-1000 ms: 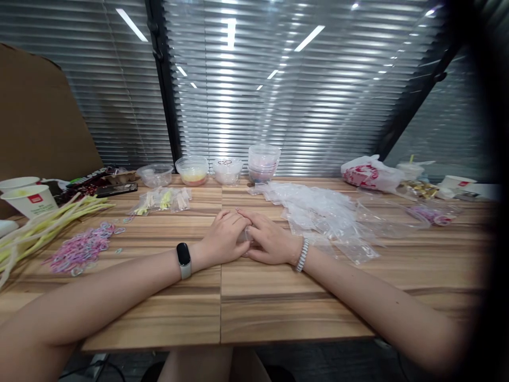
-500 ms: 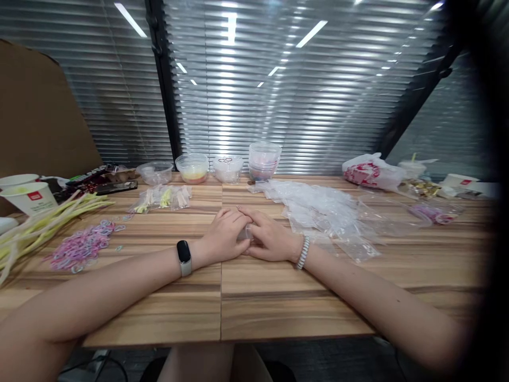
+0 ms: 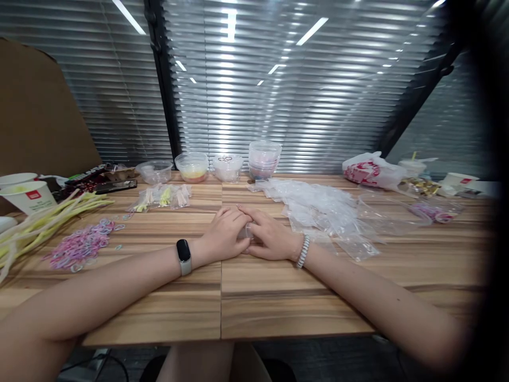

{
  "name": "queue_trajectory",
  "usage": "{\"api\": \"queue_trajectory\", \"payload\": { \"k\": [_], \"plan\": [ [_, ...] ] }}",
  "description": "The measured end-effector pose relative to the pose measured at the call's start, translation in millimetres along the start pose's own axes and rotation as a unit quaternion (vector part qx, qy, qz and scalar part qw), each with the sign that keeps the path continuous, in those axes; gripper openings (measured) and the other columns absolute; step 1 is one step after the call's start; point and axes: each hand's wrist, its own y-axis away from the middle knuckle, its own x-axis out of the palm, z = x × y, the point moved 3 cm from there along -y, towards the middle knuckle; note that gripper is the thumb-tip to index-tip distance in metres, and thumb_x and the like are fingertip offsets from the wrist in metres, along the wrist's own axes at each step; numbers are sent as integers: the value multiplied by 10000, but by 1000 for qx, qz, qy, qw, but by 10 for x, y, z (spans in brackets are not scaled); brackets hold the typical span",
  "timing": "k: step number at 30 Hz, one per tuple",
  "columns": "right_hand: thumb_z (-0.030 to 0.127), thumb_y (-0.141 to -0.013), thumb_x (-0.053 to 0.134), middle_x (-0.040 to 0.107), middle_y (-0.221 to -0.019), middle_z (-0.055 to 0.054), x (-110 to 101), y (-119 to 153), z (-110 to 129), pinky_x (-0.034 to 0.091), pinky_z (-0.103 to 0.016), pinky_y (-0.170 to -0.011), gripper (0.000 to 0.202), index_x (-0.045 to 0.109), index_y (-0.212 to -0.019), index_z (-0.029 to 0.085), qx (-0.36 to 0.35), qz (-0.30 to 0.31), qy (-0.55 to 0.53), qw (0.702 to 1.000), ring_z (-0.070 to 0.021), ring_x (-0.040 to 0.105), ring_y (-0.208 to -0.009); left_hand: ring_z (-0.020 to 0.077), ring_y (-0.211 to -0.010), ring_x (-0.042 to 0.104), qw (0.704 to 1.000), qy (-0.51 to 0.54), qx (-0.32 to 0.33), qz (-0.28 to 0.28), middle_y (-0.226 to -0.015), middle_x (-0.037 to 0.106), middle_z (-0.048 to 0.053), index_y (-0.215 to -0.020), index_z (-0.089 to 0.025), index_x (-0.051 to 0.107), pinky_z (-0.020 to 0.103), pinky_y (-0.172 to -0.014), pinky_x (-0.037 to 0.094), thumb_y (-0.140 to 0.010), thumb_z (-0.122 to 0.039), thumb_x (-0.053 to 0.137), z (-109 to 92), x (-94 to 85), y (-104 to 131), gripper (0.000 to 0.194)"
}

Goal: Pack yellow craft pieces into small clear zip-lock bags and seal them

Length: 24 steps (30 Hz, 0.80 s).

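Note:
My left hand [image 3: 226, 233] and my right hand [image 3: 272, 235] meet over the table's middle, fingertips overlapping. Between them shows a bit of a small clear plastic piece [image 3: 245, 232]. Both hands are closed around it, and the fingers hide most of its shape. To the right of my right hand spreads a heap of flat clear plastic bags [image 3: 318, 204]. Filled small bags with yellow and pale pieces [image 3: 165, 197] lie beyond my left hand. A pile of pink, purple and blue small rubber bands [image 3: 81, 245] is near my left forearm.
Clear tubs [image 3: 191, 167] and a stack of tubs [image 3: 264, 159] line the back edge. Yellow and cream strands [image 3: 43, 220] and paper cups [image 3: 29, 197] stand at left. A white-and-red plastic bag [image 3: 371, 171] and a clear lid-like sheet [image 3: 392, 212] are at right.

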Motion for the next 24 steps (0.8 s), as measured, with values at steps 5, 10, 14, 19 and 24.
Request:
{"api": "queue_trajectory", "payload": {
  "k": [5, 10, 14, 19, 24],
  "plan": [
    [385, -824, 587, 253, -1498, -177, -10, 2, 1, 321, -450, -1115, 255, 546, -858, 136, -2, -8, -10, 1000, -279, 296, -1378, 229, -1122, 500, 1000, 2, -2, 1, -1140, 608, 52, -1185, -186, 541, 404, -1012, 313, -779, -253, 585, 3, 2, 4, 414],
    [397, -820, 592, 249, -1500, -179, 5, 12, -13, 306, -467, -1121, 275, 548, -875, 131, -1, -5, -2, 1000, -289, 281, -1385, 228, -1105, 501, 1000, 2, -3, 2, -1136, 607, 53, -1191, -184, 539, 401, -1003, 320, -779, -236, 576, 8, -1, 0, 417],
    [406, -835, 576, 240, -1504, -178, 0, 8, -11, 313, -458, -1120, 278, 544, -863, 132, -1, -4, 0, 1000, -281, 273, -1391, 220, -1096, 499, 1000, 11, -2, 4, -1127, 607, 47, -1143, -186, 556, 394, -991, 326, -778, -232, 574, 10, -6, 1, 368],
    [411, -841, 567, 251, -1498, -182, -6, 6, -3, 301, -453, -1129, 283, 542, -854, 130, 2, 0, -2, 1000, -276, 257, -1400, 219, -1107, 498, 1000, 6, -3, 5, -1135, 606, 43, -1175, -185, 544, 398, -1004, 318, -777, -240, 581, 13, -3, 6, 404],
    [400, -836, 576, 250, -1500, -178, 5, 4, -5, 323, -470, -1112, 269, 546, -869, 135, 0, -3, -4, 1000, -278, 276, -1390, 227, -1115, 500, 1000, 4, -4, 4, -1145, 606, 50, -1178, -185, 543, 402, -1007, 317, -779, -248, 583, 14, 5, 7, 407]
  ]
}}
